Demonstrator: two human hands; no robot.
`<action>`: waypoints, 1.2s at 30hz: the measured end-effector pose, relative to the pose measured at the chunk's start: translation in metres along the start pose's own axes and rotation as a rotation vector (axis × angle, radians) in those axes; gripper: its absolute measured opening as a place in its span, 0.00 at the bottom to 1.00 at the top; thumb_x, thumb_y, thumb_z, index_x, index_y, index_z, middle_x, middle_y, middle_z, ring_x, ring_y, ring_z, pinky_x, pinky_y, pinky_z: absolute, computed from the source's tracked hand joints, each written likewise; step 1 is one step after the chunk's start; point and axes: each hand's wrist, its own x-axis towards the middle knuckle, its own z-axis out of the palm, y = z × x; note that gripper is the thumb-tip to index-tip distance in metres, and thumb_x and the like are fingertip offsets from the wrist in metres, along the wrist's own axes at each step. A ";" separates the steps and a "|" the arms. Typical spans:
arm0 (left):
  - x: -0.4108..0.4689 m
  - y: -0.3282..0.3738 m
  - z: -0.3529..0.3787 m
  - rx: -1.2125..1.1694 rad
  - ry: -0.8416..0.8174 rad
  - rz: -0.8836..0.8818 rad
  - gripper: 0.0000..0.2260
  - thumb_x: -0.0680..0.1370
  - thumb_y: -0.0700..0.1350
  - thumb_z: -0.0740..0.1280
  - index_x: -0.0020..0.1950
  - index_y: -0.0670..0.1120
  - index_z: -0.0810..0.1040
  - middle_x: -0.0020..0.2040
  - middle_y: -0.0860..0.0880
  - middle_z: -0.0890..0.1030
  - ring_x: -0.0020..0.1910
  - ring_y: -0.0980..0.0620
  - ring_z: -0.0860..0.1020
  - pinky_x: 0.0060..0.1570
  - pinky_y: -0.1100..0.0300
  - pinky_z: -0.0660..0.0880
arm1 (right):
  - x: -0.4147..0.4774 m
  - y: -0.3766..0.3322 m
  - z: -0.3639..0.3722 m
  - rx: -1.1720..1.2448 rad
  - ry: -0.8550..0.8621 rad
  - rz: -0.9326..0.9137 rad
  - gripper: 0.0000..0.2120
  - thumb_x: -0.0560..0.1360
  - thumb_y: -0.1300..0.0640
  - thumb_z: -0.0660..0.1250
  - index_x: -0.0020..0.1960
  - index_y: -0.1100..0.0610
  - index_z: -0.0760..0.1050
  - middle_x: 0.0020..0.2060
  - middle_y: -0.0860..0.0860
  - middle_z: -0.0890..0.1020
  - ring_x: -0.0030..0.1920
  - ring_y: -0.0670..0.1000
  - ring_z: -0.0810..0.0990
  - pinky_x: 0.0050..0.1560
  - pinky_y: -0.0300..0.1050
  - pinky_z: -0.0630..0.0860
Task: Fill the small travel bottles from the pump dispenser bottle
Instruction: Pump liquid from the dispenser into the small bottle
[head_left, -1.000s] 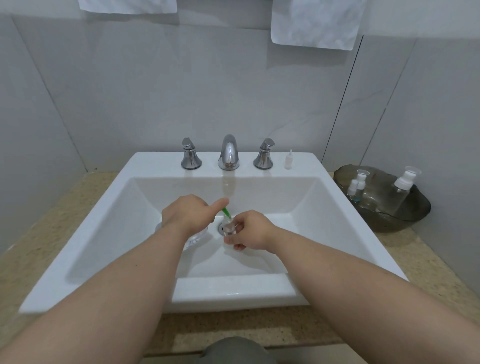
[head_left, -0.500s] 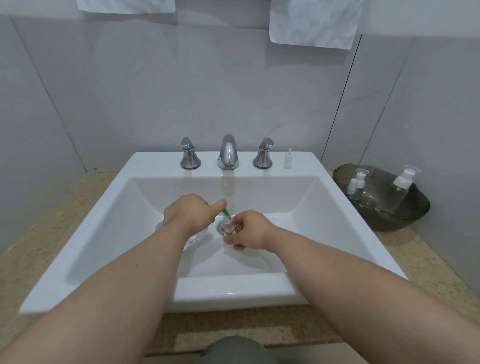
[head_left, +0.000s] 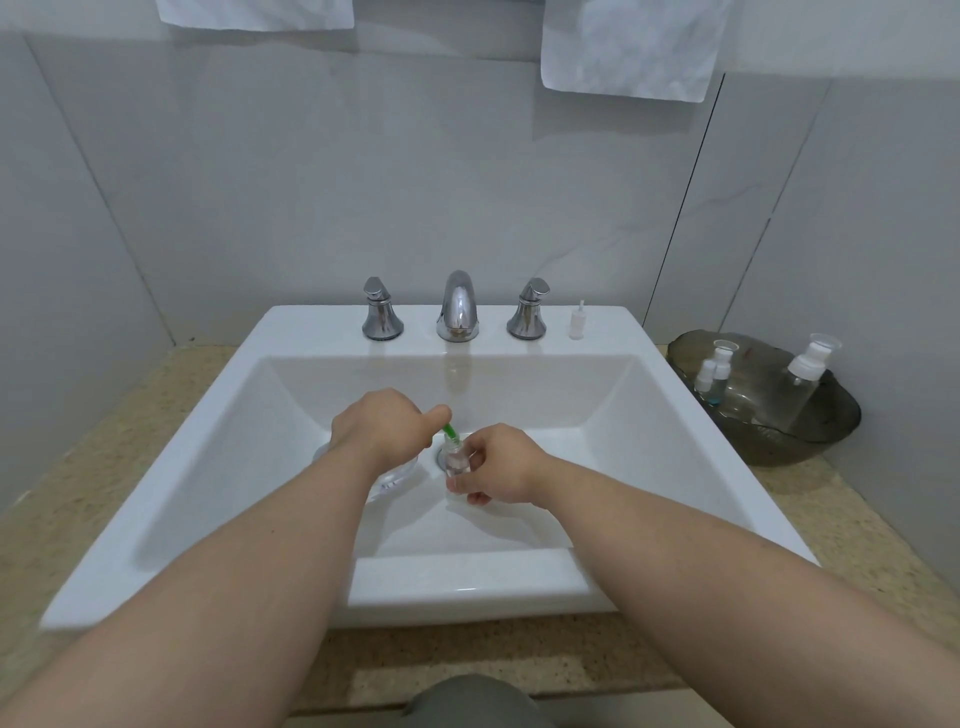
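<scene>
- The left hand (head_left: 382, 431) is balled into a fist over the middle of the sink (head_left: 311, 332). The thumb sticks out toward a green spout (head_left: 450, 431) that pokes out of the fist.
- The fingers are curled tight round whatever that spout belongs to. The body of it is hidden inside the hand, so I can't tell what it is.
- The green spout angles down, and its tip sits right at the mouth of the small travel bottle (head_left: 457, 461).
- The right hand (head_left: 501, 462) pinches that clear little bottle between thumb and fingers. It's held roughly upright, right over the drain (head_left: 440, 457).
- A clear rounded thing (head_left: 387, 480) lies on the basin floor under the left wrist. It's too see-through to make out.
- On the back ledge there's a chrome faucet (head_left: 457, 304) with a tap handle on each side, plus a tiny white cap piece (head_left: 576, 323) standing to the right of them.
- Off to the right, on the speckled counter (head_left: 62, 493), sits a dark smoky bowl (head_left: 810, 441). Two little bottles (head_left: 714, 371) with white tops stand in it, and near them a taller clear bottle (head_left: 802, 384) with a white pump top leans toward the right.
- A white towel (head_left: 623, 47) hangs on the wall above, and the corner of another shows at top left.
</scene>
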 end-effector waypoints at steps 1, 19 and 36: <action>0.000 0.000 0.000 -0.001 0.003 0.004 0.22 0.77 0.61 0.62 0.32 0.48 0.82 0.34 0.51 0.81 0.38 0.48 0.78 0.40 0.57 0.71 | 0.000 -0.001 0.000 -0.002 -0.003 -0.001 0.08 0.75 0.61 0.76 0.49 0.57 0.78 0.32 0.48 0.78 0.38 0.54 0.84 0.53 0.53 0.84; -0.004 -0.005 0.001 -0.004 0.037 0.019 0.30 0.77 0.72 0.58 0.40 0.48 0.86 0.37 0.53 0.83 0.40 0.52 0.79 0.39 0.57 0.69 | -0.004 -0.004 -0.003 0.045 0.030 0.010 0.08 0.75 0.62 0.75 0.50 0.58 0.77 0.34 0.48 0.77 0.38 0.55 0.83 0.48 0.50 0.83; 0.003 -0.004 0.001 -0.049 0.040 0.010 0.23 0.76 0.60 0.63 0.32 0.46 0.82 0.37 0.50 0.84 0.39 0.47 0.79 0.39 0.57 0.72 | -0.003 -0.004 0.000 0.050 0.010 -0.005 0.10 0.75 0.60 0.76 0.54 0.59 0.78 0.34 0.48 0.76 0.38 0.55 0.84 0.50 0.51 0.84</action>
